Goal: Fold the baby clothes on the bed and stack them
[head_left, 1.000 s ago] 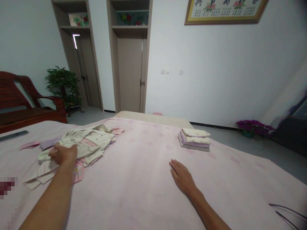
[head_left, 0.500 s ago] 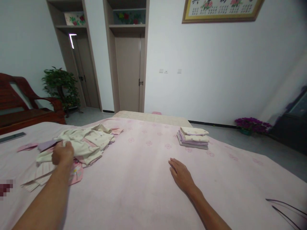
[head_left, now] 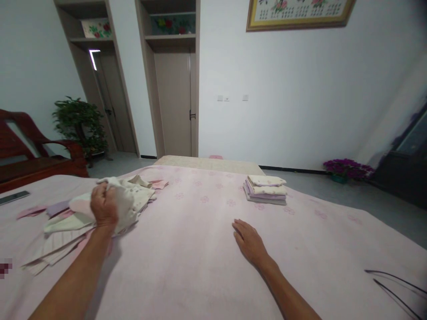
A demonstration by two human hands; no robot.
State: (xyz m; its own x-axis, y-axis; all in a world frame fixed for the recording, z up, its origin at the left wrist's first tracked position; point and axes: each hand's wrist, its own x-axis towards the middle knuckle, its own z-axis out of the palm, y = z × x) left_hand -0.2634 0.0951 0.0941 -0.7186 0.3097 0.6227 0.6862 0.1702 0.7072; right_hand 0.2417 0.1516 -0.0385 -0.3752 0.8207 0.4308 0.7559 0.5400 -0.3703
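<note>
My left hand (head_left: 104, 205) is closed on a cream garment (head_left: 125, 202) at the top of a loose pile, lifting part of it. Whether it is a shirt or trousers I cannot tell. Under and beside it lie a striped garment (head_left: 62, 243), a purple piece (head_left: 58, 208) and pink pieces, partly hidden by my hand and forearm. My right hand (head_left: 250, 240) rests palm down on the pink sheet (head_left: 193, 266), fingers stretched out and holding nothing. Beyond it stands a neat stack of folded clothes (head_left: 266, 190), cream, purple and grey.
A phone (head_left: 14, 197) lies at the left edge of the sheet. Two thin dark cords (head_left: 396, 280) are at the right. Past the far edge are a wooden bench (head_left: 40, 155), a leafy plant (head_left: 80, 126) and purple flowers (head_left: 348, 169) on the floor.
My left hand has moved right and slightly up, raising and bunching the cream garment from the pile. My right hand has stayed on the sheet. The view has shifted slightly.
</note>
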